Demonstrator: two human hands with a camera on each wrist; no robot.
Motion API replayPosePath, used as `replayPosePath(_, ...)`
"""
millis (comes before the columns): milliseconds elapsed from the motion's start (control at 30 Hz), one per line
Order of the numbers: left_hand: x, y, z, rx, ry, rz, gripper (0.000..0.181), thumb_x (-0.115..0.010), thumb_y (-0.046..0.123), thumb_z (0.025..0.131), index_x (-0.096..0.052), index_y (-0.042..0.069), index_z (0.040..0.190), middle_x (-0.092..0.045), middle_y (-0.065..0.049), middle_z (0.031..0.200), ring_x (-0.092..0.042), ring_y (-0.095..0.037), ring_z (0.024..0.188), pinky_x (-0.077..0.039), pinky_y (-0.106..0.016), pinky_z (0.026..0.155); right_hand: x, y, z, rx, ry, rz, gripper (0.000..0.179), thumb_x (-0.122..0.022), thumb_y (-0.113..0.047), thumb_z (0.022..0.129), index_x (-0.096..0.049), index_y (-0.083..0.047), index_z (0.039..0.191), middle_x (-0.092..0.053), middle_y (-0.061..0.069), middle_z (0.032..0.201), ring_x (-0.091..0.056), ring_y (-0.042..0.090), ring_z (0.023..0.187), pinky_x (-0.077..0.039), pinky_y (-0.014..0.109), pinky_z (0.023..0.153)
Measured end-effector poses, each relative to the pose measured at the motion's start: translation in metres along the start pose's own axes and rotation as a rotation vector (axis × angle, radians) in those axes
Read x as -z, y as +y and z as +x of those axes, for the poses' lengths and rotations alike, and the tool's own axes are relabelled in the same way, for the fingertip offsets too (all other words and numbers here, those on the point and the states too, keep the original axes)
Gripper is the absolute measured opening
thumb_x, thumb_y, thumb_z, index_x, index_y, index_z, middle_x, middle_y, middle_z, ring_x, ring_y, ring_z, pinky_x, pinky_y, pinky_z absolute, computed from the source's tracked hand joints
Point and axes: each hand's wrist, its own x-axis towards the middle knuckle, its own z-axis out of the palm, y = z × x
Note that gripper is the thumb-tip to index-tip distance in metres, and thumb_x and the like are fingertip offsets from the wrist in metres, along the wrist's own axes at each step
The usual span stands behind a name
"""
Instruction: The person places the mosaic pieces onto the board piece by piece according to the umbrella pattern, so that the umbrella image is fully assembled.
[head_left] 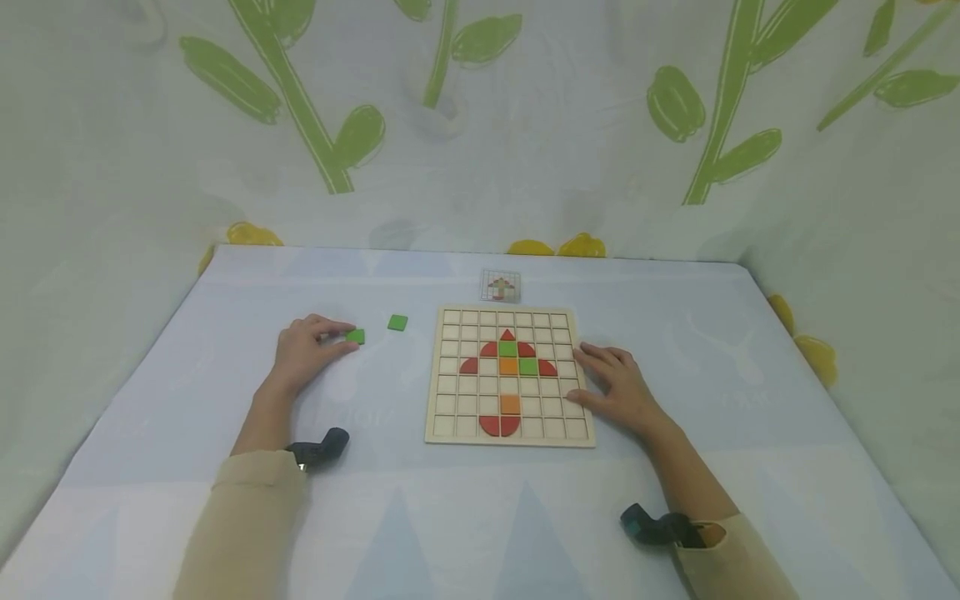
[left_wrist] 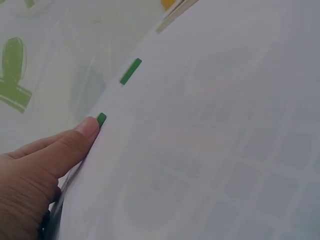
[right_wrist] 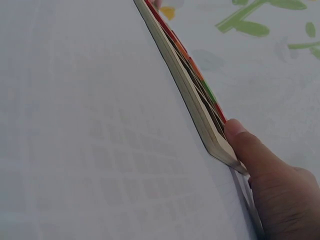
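Observation:
My left hand (head_left: 309, 346) pinches a small green square tile (head_left: 356, 336) between thumb and fingers, close over the table at the left. A second green square tile (head_left: 397, 322) lies flat just beyond it. The wooden grid board (head_left: 444, 404) lies in the middle with red, orange and green pieces set in its cells. A red triangle (head_left: 507, 335) tops the figure, and two red quarter-round pieces (head_left: 490, 426) sit at its bottom. On the board's right edge rests my right hand (head_left: 618, 385), fingers spread; its thumb (right_wrist: 250, 150) touches the rim in the right wrist view.
A small picture card (head_left: 501, 286) with a similar figure on a grid lies behind the board. White cloth with a pale blue pattern covers the table (head_left: 480, 500). A hanging cloth (head_left: 555, 150) printed with green stems stands behind.

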Motion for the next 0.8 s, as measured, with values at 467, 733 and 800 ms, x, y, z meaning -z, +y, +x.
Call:
replayPosePath(467, -0.006, 0.011, -0.004, 0.015, -0.013, -0.046, 0.038, -0.073, 0.036, 0.082, -0.070, 0.012, 0.111, -0.062, -0.009, 0.098, -0.044, -0.024, 0.086, -0.027, -0.038, 0.081, 0.000, 0.001, 0.000, -0.013, -0.006, 0.003, 0.071, -0.071, -0.042, 0.080, -0.047, -0.012, 0.139, -0.039, 0.010, 0.148, -0.028, 0.038, 0.132, -0.026, 0.060, 0.103)
replayPosePath(733, -0.010, 0.019, -0.004, 0.034, -0.036, -0.165, 0.041, -0.073, 0.036, 0.082, -0.069, 0.011, 0.113, -0.059, -0.009, 0.097, -0.042, -0.023, 0.089, -0.029, -0.035, 0.079, 0.000, 0.000, 0.000, -0.005, 0.005, 0.011, 0.071, -0.072, -0.041, 0.079, -0.048, -0.011, 0.139, -0.040, 0.010, 0.147, -0.029, 0.037, 0.131, -0.027, 0.059, 0.102)
replayPosePath(800, -0.011, 0.022, -0.004, 0.029, -0.042, -0.197, 0.041, -0.073, 0.036, 0.081, -0.069, 0.011, 0.113, -0.059, -0.009, 0.097, -0.042, -0.022, 0.089, -0.030, -0.034, 0.077, 0.000, 0.000, 0.000, -0.006, 0.004, 0.007, 0.071, -0.072, -0.042, 0.079, -0.048, -0.012, 0.139, -0.040, 0.010, 0.147, -0.029, 0.037, 0.131, -0.027, 0.059, 0.102)
